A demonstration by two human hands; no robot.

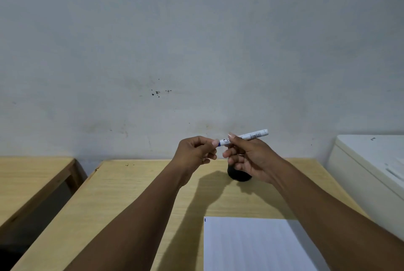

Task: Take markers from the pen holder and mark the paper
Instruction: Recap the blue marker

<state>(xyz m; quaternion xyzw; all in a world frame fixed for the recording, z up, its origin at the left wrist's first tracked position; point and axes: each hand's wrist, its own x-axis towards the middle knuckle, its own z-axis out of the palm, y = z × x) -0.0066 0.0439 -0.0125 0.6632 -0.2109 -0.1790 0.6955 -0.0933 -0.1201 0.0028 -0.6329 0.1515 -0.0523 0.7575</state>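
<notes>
While both hands hold 1 marker above the bench, its blue cap end points at the left hand.

Largest first: a grey wall (196,41) fills the background, and the wooden bench (135,194) runs below it, with a second wooden surface (32,179) to the left and a white unit (371,166) to the right. Sheet of paper (251,246) lies flat at the near right of the bench, bearing 1 small blue mark at its far left corner. Dark pen holder (239,175) stands beyond the paper, largely hidden behind the right hand (251,161). Marker (253,135) lies roughly level, long axis left to right, raised well clear of the paper. Right-hand fingers (231,155) are closed round the white barrel; left hand (194,150) pinches the blue cap end between thumb and fingertips. Judgement: a pull along the axis is needed to uncap.
</notes>
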